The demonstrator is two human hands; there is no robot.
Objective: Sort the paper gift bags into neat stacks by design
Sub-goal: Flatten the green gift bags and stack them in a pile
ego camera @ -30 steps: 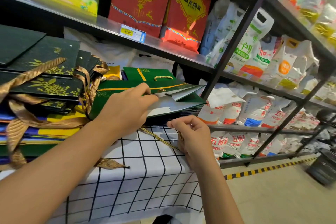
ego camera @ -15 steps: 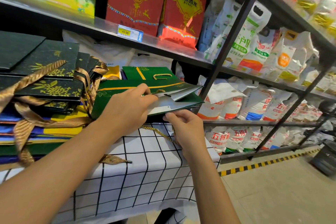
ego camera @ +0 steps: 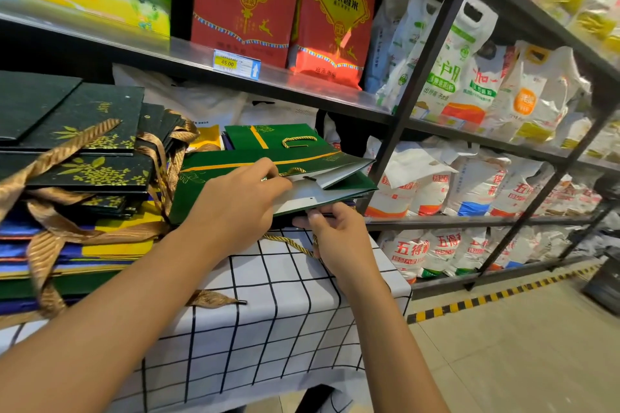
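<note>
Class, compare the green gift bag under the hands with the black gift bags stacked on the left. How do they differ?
The green bag has a gold stripe; the black bags have gold leaf prints. The green bag has a thin gold cord handle, the black bags wide bronze ribbons. The green bag's mouth gapes open; the black bags lie shut. Both lie flat.
</note>
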